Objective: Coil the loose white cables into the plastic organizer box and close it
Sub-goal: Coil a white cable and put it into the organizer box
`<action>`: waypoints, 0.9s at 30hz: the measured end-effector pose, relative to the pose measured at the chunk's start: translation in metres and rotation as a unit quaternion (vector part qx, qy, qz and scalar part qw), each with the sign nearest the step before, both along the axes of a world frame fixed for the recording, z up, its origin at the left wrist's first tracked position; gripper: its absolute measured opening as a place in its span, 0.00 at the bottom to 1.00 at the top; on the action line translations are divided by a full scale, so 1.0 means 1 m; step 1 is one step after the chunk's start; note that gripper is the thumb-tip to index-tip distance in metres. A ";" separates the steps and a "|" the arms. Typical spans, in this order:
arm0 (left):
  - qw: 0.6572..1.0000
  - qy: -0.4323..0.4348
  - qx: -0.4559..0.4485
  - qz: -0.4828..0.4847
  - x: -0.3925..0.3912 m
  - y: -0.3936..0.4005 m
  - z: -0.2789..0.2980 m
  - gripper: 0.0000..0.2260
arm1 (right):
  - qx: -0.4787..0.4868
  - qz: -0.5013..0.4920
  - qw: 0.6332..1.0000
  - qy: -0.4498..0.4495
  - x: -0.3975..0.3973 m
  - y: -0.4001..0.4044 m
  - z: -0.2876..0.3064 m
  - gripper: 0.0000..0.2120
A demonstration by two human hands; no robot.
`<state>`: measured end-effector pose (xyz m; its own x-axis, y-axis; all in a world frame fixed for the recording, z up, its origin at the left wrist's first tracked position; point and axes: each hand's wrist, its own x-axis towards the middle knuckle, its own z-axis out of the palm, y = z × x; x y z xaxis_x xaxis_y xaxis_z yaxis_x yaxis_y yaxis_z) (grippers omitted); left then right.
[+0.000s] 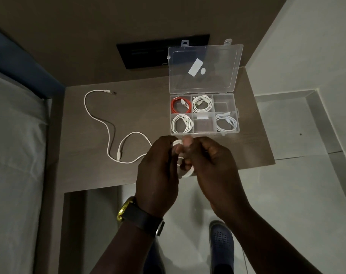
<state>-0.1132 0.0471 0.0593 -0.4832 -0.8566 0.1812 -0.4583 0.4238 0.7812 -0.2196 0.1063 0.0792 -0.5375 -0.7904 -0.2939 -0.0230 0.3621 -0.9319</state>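
The left hand [158, 165] and the right hand [211, 163] are meeting above the near edge of the table [89, 175], and both are gripping a partly coiled white cable [185, 171] between them, with fingers closed around its loops. A second loose white cable [109, 131] is lying uncoiled on the table to the left of the hands, its far connector resting near the left far area of the surface and its near end running toward the hands. The plastic organizer box [204, 113] is sitting on the table just beyond the hands, toward the right, with its clear lid [204, 69] standing open at the far side. Six compartments are showing: a red cable [181, 105] is occupying the far left one, and coiled white cables [202, 103] are occupying the far middle, near left and near right ones. The far right and near middle compartments are holding no cable. A wristwatch [140, 216] is sitting on the left wrist.
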 end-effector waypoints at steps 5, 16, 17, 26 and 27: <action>0.996 0.068 0.039 -0.044 -0.005 -0.013 -0.001 0.07 | 0.051 0.081 0.995 -0.029 -0.021 -0.002 0.010 0.06; 0.924 0.159 0.344 -0.058 -0.069 -0.041 -0.002 0.09 | -0.081 -0.045 0.917 -0.388 -0.080 -0.008 0.001 0.16; 0.920 0.143 0.360 -0.055 -0.077 -0.045 -0.008 0.08 | -0.080 -0.071 0.917 -0.384 -0.087 -0.010 -0.010 0.15; 0.893 0.050 0.440 0.080 -0.176 -0.076 -0.075 0.10 | 0.016 -0.064 0.998 -0.010 -0.186 -0.052 -0.093 0.11; 0.892 0.040 0.440 0.097 -0.186 -0.082 -0.080 0.09 | 0.019 -0.040 0.999 0.031 -0.197 -0.061 -0.098 0.12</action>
<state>-0.2988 -0.0347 -0.0207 -0.3262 -0.7503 -0.5750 -0.3834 -0.4510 0.8060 -0.4164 0.0455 -0.0188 -0.6163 -0.7338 -0.2859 -0.0508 0.3993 -0.9154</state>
